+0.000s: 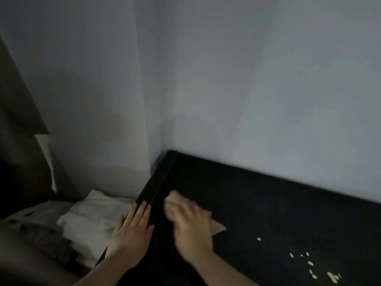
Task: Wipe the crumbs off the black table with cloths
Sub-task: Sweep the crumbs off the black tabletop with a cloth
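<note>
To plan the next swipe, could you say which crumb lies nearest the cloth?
The lone crumb, just right of the tan cloth; the other crumbs cluster farther right.
</note>
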The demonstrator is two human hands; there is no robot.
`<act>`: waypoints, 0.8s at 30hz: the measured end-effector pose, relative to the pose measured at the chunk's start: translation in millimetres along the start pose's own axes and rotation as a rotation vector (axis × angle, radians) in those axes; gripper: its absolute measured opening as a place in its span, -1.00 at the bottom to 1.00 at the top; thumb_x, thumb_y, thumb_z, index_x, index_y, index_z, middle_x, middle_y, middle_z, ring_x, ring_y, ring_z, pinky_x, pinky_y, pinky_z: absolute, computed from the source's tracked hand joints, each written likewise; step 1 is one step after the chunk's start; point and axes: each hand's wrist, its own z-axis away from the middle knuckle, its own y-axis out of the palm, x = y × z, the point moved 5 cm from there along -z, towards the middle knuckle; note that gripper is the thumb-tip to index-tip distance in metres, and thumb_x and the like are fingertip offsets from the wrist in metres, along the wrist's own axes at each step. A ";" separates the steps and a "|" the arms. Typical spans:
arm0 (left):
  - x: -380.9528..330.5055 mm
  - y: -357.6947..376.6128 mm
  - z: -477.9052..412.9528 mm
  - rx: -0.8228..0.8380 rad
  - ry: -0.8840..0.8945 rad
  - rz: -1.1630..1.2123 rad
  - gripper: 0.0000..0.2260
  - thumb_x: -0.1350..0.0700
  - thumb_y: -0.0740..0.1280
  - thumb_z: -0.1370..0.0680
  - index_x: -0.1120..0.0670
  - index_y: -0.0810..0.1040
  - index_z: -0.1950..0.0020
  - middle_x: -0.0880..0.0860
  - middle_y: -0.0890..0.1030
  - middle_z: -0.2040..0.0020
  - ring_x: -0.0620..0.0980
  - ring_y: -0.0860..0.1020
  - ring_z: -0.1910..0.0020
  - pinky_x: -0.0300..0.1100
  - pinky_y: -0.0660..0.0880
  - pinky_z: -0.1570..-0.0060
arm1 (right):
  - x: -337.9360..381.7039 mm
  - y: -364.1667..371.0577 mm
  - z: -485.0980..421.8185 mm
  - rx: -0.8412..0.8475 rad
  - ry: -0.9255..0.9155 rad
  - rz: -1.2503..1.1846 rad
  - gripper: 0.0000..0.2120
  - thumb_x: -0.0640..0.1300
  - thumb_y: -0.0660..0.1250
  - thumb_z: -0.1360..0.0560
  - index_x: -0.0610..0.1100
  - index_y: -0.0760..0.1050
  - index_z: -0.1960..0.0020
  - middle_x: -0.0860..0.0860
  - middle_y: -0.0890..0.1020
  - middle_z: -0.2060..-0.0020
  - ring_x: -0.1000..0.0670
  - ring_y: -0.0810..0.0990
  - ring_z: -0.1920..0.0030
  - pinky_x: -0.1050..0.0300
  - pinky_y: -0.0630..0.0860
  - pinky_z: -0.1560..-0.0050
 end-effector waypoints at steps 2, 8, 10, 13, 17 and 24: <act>0.7 2.0 0.5 0.004 0.027 0.023 -0.23 -0.26 -0.39 -0.38 0.01 -0.18 -0.56 -0.06 -0.20 -0.56 -0.08 -0.23 -0.52 -0.07 -0.10 -0.49 | 24.2 0.0 14.6 0.171 -0.272 -0.044 -0.57 -0.07 0.03 -0.56 0.11 0.24 -0.41 0.07 0.31 -0.43 -0.06 0.26 -0.41 -0.07 0.19 -0.38; -7.3 -0.8 19.6 0.005 0.011 -0.085 -0.47 -0.14 -0.17 -0.64 0.03 -0.25 -0.54 -0.09 -0.35 -0.44 -0.11 -0.35 -0.44 -0.03 -0.23 -0.48 | -96.6 -49.6 -8.9 0.017 0.324 0.148 -0.56 -0.02 0.03 -0.58 0.08 0.21 -0.46 0.06 0.28 -0.44 -0.09 0.29 -0.40 -0.04 0.24 -0.36; -10.1 0.0 23.9 -0.004 0.040 -0.123 -0.41 -0.23 -0.35 -0.55 0.04 -0.30 -0.50 -0.09 -0.37 -0.38 -0.11 -0.37 -0.41 -0.03 -0.26 -0.47 | -84.7 -46.6 4.2 -0.006 0.490 0.151 -0.51 -0.03 0.05 -0.56 0.10 0.14 -0.48 0.05 0.23 -0.46 -0.09 0.28 -0.39 -0.08 0.23 -0.36; -10.5 4.2 24.1 0.016 0.139 -0.123 -0.24 -0.23 -0.53 -0.25 0.02 -0.36 -0.42 -0.11 -0.32 -0.45 -0.12 -0.39 -0.40 -0.10 -0.35 -0.41 | -17.9 -27.3 29.4 -0.035 0.066 0.097 -0.54 -0.03 0.07 -0.43 0.15 0.37 -0.31 0.10 0.45 -0.31 -0.04 0.52 -0.13 -0.06 0.45 -0.07; 0.8 -0.3 32.2 0.064 0.189 0.035 -0.47 -0.21 -0.22 -0.58 -0.08 -0.32 -0.49 -0.13 -0.20 -0.54 -0.22 -0.34 -0.41 -0.21 -0.35 -0.41 | -27.5 -34.8 19.9 0.038 -0.153 0.133 -0.65 -0.01 0.12 -0.46 0.10 0.45 -0.21 0.11 0.55 -0.19 -0.02 0.58 -0.05 0.03 0.53 0.06; 55.6 6.2 64.9 0.090 -0.070 0.194 -0.39 -0.19 -0.03 -0.63 -0.02 -0.28 -0.54 -0.05 -0.14 -0.57 -0.13 -0.10 -0.53 -0.20 -0.11 -0.49 | -22.0 -14.9 -31.9 0.094 0.370 0.056 -0.48 -0.07 0.10 -0.60 0.13 0.04 -0.51 0.05 0.07 -0.52 -0.09 0.05 -0.50 -0.11 0.02 -0.47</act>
